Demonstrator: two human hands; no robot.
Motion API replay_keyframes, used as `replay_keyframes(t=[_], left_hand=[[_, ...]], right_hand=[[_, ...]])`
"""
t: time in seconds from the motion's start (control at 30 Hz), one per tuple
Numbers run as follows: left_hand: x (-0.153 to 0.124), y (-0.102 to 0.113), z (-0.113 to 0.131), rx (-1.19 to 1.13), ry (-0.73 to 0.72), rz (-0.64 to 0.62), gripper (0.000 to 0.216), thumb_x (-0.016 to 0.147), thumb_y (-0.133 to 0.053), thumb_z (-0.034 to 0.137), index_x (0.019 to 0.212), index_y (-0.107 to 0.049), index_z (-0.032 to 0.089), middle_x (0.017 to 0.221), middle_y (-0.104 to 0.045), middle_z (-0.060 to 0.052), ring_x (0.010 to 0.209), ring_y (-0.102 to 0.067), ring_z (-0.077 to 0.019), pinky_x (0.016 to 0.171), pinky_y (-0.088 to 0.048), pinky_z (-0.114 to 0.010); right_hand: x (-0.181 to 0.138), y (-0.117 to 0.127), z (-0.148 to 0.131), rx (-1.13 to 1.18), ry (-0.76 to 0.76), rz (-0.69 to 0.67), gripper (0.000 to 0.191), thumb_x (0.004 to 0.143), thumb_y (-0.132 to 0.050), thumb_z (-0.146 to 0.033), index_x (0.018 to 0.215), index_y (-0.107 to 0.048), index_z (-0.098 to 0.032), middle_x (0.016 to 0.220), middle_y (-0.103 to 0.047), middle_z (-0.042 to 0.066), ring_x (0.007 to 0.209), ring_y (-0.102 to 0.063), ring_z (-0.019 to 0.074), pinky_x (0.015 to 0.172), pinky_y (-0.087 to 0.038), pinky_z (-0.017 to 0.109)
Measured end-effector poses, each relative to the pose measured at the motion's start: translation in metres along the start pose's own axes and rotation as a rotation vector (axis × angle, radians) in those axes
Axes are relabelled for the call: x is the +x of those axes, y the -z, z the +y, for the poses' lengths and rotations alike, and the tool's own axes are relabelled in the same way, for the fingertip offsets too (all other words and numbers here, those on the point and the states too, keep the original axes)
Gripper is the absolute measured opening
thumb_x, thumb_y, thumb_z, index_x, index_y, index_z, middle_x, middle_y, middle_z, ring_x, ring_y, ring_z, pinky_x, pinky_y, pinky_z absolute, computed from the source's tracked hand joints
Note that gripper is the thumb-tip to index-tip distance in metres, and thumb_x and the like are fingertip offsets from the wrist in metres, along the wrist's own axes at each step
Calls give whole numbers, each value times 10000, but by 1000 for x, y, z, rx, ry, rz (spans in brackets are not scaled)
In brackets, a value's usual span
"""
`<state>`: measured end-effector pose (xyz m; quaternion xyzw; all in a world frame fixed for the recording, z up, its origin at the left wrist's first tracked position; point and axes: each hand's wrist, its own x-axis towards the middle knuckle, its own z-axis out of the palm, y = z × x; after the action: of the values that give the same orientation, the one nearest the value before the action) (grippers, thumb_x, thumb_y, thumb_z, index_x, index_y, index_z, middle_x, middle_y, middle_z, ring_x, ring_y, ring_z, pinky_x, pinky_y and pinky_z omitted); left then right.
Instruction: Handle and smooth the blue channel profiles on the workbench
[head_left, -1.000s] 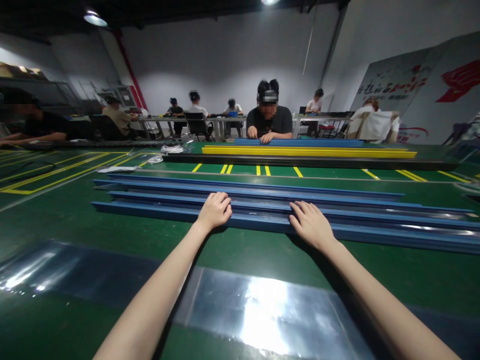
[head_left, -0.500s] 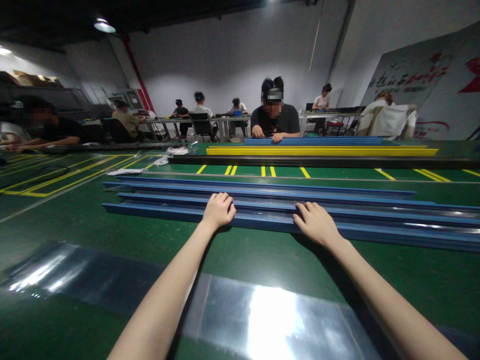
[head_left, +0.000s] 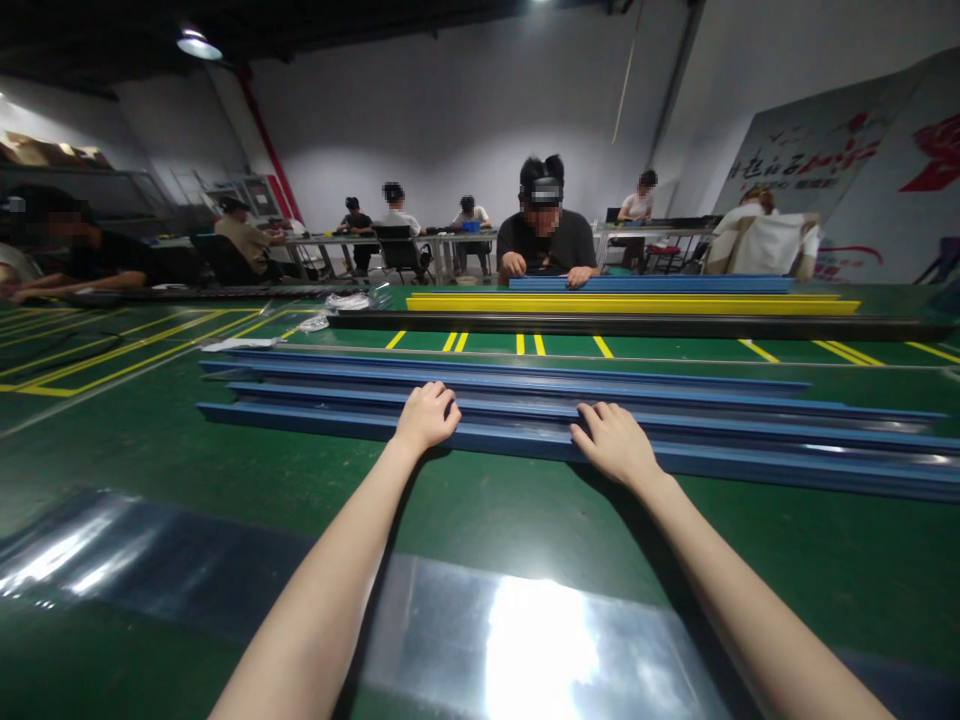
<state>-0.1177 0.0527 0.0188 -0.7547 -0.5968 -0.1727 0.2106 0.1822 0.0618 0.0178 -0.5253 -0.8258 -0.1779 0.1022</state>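
Note:
Both of my hands are at the near edge of a long blue channel profile (head_left: pixel 517 441), the closest of several blue profiles lying side by side. My left hand (head_left: pixel 427 415) curls its fingers over the profile's near wall. Farther right, my right hand (head_left: pixel 616 440) grips the same wall, thumb spread to the left and fingertips over the top. The inner sides of the fingers are partly hidden. Beyond this profile, close behind and parallel, lies another blue profile (head_left: pixel 525 373).
A clear plastic film (head_left: pixel 435 600) lies in front of me on the green table (head_left: pixel 495 510). Past the blue profiles are a black profile (head_left: pixel 637 325) and a yellow profile (head_left: pixel 637 304). Across the table, a co-worker (head_left: pixel 546 235) handles a blue profile (head_left: pixel 660 285). Crumpled plastic (head_left: pixel 349 302) lies left.
My hands keep their places on the near blue profile while the view shifts slightly. Across the table, the co-worker's blue profile and one of their hands have moved right.

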Motion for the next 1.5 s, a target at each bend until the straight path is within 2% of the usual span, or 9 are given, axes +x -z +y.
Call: replay_keyframes(t=[0.4,0.57,0.9,1.03,1.17,1.27,1.37,1.5], left_hand=[[7,2,9,8,106,-107,206,814,-377,235,787,-566,160,861,-579,-84,831,-506,-211,789,-416,-320],[5,5,14,-10,127,-101,194,807,-387,236,761,-558,156,862,-562,-95,831,-499,-217,785,-419,-326],[-7,10,20,-80,124,-59,201,809,-392,247,746,-565,165,845,-558,-86,827,-497,-212,784,-425,-332],[-7,16,18,-39,70,-93,221,823,-385,267,774,-577,168,863,-572,-83,823,-510,-209,769,-421,-331],[4,23,14,4,-12,-181,309,851,-359,327,714,-587,171,782,-599,-77,785,-543,-211,754,-407,-349],[19,22,14,-5,15,-100,307,859,-338,285,729,-595,179,796,-624,-66,825,-552,-209,824,-371,-370],[38,14,18,-80,61,-72,241,841,-368,247,835,-600,183,906,-629,-62,893,-548,-204,829,-376,-350],[66,-4,24,-174,31,-152,292,808,-455,275,1066,-550,176,1102,-579,-73,1031,-512,-208,897,-365,-324]], right_hand=[[-1,-1,3,33,16,23,436,875,-259,-416,1071,-544,-151,948,-593,112,893,-484,225,767,-298,325],[-5,0,6,62,33,29,441,869,-273,-429,1072,-551,-153,958,-598,109,908,-477,226,781,-294,329],[-21,6,5,77,24,41,423,869,-288,-408,1071,-552,-147,954,-600,109,890,-481,225,775,-300,333],[-24,10,6,115,49,23,422,872,-291,-420,1084,-545,-158,960,-602,99,897,-490,218,780,-312,333],[-19,13,14,221,78,-9,424,886,-258,-418,1086,-541,-174,1014,-596,90,925,-497,207,789,-335,329],[-9,12,23,284,73,34,386,886,-269,-374,1065,-550,-180,1055,-587,92,953,-493,206,800,-347,327],[6,8,34,296,33,81,347,868,-308,-348,1034,-561,-178,1049,-586,97,951,-496,216,787,-364,333],[29,-5,47,285,-13,109,329,844,-349,-345,1030,-560,-174,1090,-575,104,1002,-491,229,817,-376,342]])
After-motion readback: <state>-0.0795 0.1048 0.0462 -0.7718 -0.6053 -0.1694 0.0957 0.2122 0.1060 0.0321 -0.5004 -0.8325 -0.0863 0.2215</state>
